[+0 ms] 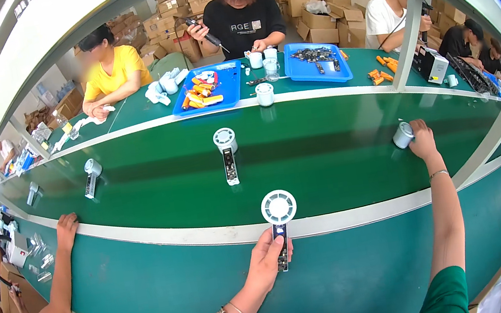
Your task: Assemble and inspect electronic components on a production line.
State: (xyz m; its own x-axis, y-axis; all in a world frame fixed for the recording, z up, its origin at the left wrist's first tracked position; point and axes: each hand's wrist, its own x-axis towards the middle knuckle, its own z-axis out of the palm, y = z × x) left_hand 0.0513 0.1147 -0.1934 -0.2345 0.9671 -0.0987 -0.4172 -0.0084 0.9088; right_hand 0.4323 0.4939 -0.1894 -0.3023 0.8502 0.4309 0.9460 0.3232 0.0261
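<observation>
- Head view, looking down on a green conveyor belt (158, 189) that curves across the middle of the frame, with green work surfaces on both sides.
- The person's left hand (266, 259), low centre, is closed around the dark handle of a small handheld fan (279, 217). Its round white head lies on the white rail at the belt's near edge.
- The right hand (423, 138), at the right of the frame, reaches out to the belt, fingers curled on a white cylindrical part (403, 134); the grip looks closed on it, though the fingertips are partly hidden.
- As a judgement of progress: the fan in the left hand looks assembled and sits at the belt's edge, not yet on the belt. Two similar fans already lie on the belt, one at centre (227, 153) and one at left (91, 175).
- Another person's hand (67, 228) rests on the near rail at lower left.
- Across the belt, upper centre, sit two blue trays. The left tray (227, 88) holds orange and white parts; the right tray (341, 71) holds small dark parts.
- Loose orange cylinders (381, 75) lie to the right of the trays.
- White cups (264, 93) stand near the trays.
- Brown cardboard boxes (320, 13) are stacked along the top of the frame, behind seated workers. Any labels are too small to make out.
</observation>
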